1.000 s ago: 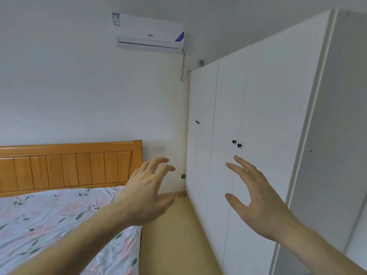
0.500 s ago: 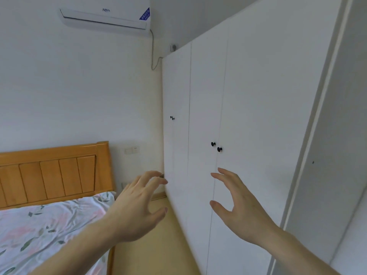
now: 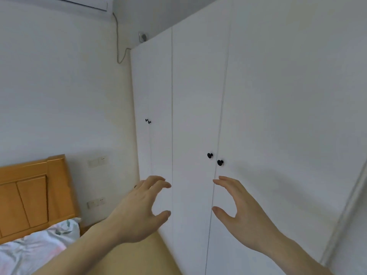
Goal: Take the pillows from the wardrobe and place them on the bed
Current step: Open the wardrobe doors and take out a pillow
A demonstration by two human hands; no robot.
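Note:
A tall white wardrobe (image 3: 268, 100) fills the right side, all its doors closed. Two small black knobs (image 3: 214, 158) sit side by side at the seam of the nearest door pair. My left hand (image 3: 139, 211) is raised in front of the doors, fingers spread and curled, holding nothing, below and left of the knobs. My right hand (image 3: 244, 213) hangs just below the knobs, also empty with fingers apart. The bed (image 3: 33, 253) with a floral sheet lies at the lower left. No pillows are visible.
A wooden headboard (image 3: 33, 197) stands against the left wall. A second pair of black knobs (image 3: 148, 121) marks the far doors. Wall sockets (image 3: 96, 202) sit beside the headboard. A strip of yellow floor (image 3: 155, 255) runs between bed and wardrobe. An air conditioner (image 3: 87, 2) hangs overhead.
The view has swung right toward the wardrobe and closer to it. Both hands have come nearer the door knobs, still empty.

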